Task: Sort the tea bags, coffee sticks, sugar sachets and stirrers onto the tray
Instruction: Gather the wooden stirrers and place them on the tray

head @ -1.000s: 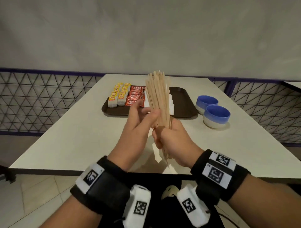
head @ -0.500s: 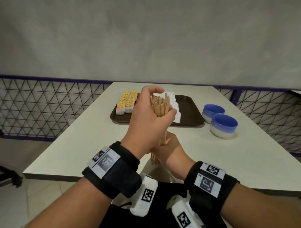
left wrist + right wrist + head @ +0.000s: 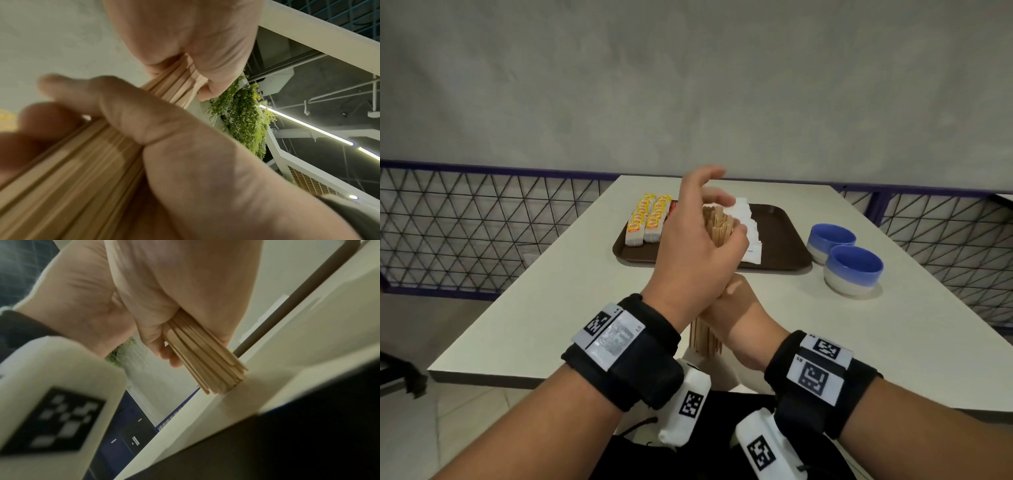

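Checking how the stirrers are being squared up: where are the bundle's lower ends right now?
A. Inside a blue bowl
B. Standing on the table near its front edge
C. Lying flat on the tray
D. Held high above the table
B: the stirrers, gripped upright by the right hand, meet the table at their lower ends in the right wrist view.

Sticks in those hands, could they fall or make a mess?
Yes, maybe.
1. The sticks are a loose bundle standing on end near the table's front edge. If the right hand slackens, some might slide off onto the floor.
2. The left hand cups their tops with some fingers lifted, so they could fan out.
3. The tray is already part full; laying the bundle down carelessly could knock the white sachets.
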`<state>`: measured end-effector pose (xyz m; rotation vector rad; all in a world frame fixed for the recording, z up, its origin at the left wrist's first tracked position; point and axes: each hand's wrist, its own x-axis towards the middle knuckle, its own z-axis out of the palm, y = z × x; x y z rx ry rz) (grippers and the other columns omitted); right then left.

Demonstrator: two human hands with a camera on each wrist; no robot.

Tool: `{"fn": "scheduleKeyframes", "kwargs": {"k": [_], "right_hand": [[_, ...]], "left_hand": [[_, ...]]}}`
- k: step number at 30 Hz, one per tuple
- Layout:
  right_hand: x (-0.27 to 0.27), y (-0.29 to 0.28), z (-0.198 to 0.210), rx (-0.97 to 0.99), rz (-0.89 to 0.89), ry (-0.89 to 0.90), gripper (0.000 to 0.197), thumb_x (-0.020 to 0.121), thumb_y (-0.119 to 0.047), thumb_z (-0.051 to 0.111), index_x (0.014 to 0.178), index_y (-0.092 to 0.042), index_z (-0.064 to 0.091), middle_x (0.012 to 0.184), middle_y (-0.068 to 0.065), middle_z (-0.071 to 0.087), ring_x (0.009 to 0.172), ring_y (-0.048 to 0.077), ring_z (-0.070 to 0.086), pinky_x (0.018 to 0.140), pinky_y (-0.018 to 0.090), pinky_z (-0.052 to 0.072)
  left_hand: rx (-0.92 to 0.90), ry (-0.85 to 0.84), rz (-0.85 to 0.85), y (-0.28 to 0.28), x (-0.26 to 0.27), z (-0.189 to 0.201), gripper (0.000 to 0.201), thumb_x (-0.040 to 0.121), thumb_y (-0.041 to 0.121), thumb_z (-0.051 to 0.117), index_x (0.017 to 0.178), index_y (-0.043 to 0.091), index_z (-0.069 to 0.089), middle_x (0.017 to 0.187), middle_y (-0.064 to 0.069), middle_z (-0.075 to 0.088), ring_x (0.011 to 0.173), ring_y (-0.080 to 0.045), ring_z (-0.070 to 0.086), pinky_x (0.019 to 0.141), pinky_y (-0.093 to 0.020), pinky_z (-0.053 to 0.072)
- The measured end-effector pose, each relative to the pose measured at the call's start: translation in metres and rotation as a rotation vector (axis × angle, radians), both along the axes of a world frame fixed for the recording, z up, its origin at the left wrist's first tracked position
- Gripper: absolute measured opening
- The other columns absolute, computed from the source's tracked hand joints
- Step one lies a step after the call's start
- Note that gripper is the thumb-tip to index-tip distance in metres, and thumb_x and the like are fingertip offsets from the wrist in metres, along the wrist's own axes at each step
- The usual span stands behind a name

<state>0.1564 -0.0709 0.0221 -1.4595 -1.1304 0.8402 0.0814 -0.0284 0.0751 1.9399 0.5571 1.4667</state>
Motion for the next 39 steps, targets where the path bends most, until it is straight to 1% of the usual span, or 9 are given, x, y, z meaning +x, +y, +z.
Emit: {"fn": "scheduleKeyframes", "kwargs": {"k": [2,7,11,19,23,26,29,33,39], "right_hand": [[-0.001,0.001,-0.003,-0.031,-0.013,0.011,0.027,0.086,0.005,0.071,0.069,-0.013,0.059,0.049,-0.009,0.060,0.046,-0.002,0.056,0.047,0.014,0.045],[-0.005,0.002,-0.002,-0.036,-0.025,0.012,0.026,0.084,0.008,0.072,0.069,-0.010,0.061,0.056,-0.003,0.062,0.049,0.000,0.059,0.052,0.016,0.048],[-0.004,0.003,0.003,-0.005,0.019,0.021,0.028,0.090,0.006,0.063,0.074,-0.017,0.061,0.075,0.011,0.064,0.077,0.038,0.063,0.085,0.055,0.058],[0.002,0.002,-0.007,-0.051,0.097,0.006,0.007,0.091,0.000,0.070,0.085,0.005,0.069,0.070,0.016,0.066,0.065,0.020,0.063,0.070,0.039,0.054],[0.012,0.000,0.021,0.040,0.129,0.085,0.007,0.092,-0.003,0.071,0.088,-0.001,0.066,0.076,0.022,0.064,0.072,0.026,0.066,0.074,0.046,0.056],[0.020,-0.001,0.058,0.144,0.112,0.234,0.026,0.093,-0.001,0.068,0.070,-0.014,0.066,0.068,0.013,0.062,0.070,0.028,0.065,0.070,0.043,0.057],[0.019,0.004,0.086,0.213,0.160,0.453,0.036,0.092,0.002,0.066,0.061,-0.014,0.062,0.062,0.010,0.055,0.062,0.025,0.060,0.062,0.036,0.054],[-0.003,0.004,0.084,0.197,0.233,0.378,0.031,0.088,0.005,0.068,0.065,-0.013,0.061,0.064,0.013,0.054,0.065,0.026,0.060,0.063,0.035,0.055],[-0.014,-0.001,0.070,0.211,0.162,0.360,0.029,0.086,-0.001,0.076,0.064,-0.015,0.063,0.063,0.009,0.056,0.068,0.027,0.058,0.069,0.038,0.056]], "left_hand": [[0.151,0.037,0.058,0.006,0.000,0.002,0.041,0.085,0.004,0.068,0.123,0.019,0.061,0.103,0.003,0.067,0.094,-0.012,0.067,0.085,-0.031,0.055],[0.256,0.123,0.130,0.017,-0.002,-0.009,0.017,0.085,0.006,0.069,0.096,0.013,0.079,0.096,0.004,0.074,0.097,-0.007,0.068,0.090,-0.027,0.052],[0.407,0.089,0.107,0.015,-0.001,-0.003,0.020,0.084,0.002,0.070,0.102,0.009,0.077,0.101,0.000,0.074,0.098,-0.010,0.068,0.091,-0.024,0.053],[0.427,0.256,0.094,0.018,-0.013,-0.005,0.024,0.088,0.018,0.070,0.110,0.010,0.073,0.107,-0.001,0.070,0.099,-0.014,0.066,0.089,-0.037,0.054],[-0.139,-0.085,-0.099,0.011,-0.032,0.000,0.057,0.094,0.044,0.057,0.146,0.025,0.044,0.140,0.004,0.055,0.122,-0.012,0.061,0.105,-0.036,0.049],[-0.656,-0.512,-0.146,0.002,-0.037,-0.006,0.045,0.101,0.048,0.046,0.140,0.026,0.049,0.135,0.000,0.060,0.123,-0.018,0.063,0.113,-0.043,0.044],[-0.999,-0.682,-0.290,-0.012,-0.027,-0.017,0.055,0.102,0.054,0.039,0.133,0.013,0.056,0.126,-0.009,0.069,0.117,-0.025,0.067,0.110,-0.043,0.045],[-1.326,-0.909,-0.561,-0.022,-0.019,-0.022,0.062,0.101,0.054,0.039,0.129,0.004,0.064,0.123,-0.016,0.070,0.116,-0.028,0.066,0.102,-0.034,0.045],[-1.440,-1.015,-0.583,-0.034,-0.020,-0.022,0.052,0.103,0.042,0.042,0.125,0.001,0.066,0.117,-0.021,0.072,0.114,-0.034,0.068,0.102,-0.042,0.051]]}}
